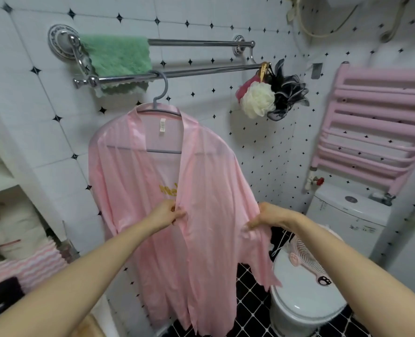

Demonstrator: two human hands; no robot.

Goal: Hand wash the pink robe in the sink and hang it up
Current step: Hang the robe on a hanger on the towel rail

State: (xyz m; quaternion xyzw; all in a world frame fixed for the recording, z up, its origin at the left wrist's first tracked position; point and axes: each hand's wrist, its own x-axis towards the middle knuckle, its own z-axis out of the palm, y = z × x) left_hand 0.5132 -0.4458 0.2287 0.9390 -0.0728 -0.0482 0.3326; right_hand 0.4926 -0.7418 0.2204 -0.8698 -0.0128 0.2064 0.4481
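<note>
Robe (201, 239) at the fingers (177, 213): plain pale pink, yellow lettering (168, 190) just above them. Hanger (164, 86) higher up: grey-blue. Towel (119, 57) far above fingers: mint green. Wall tiles (43, 142): white, small black diamonds. Radiator (376, 113) right of fingers: pink. Floor (250, 295) below: black tiles, white grout.

A green towel (119, 54) hangs over the left end of a double chrome rail (201, 42) on the white wall (38, 98) tiled with small black diamonds, and cream (257, 99), black (290, 93) and pink (243, 88) bath puffs hang bunched at the rail's right end. Right of them a pink radiator (376, 113) is mounted above a white toilet (298, 295), whose closed lid carries a pink slotted item (306, 256). The floor (250, 288) is black tile, and a pink-and-white striped cloth (31, 263) lies at the left.
</note>
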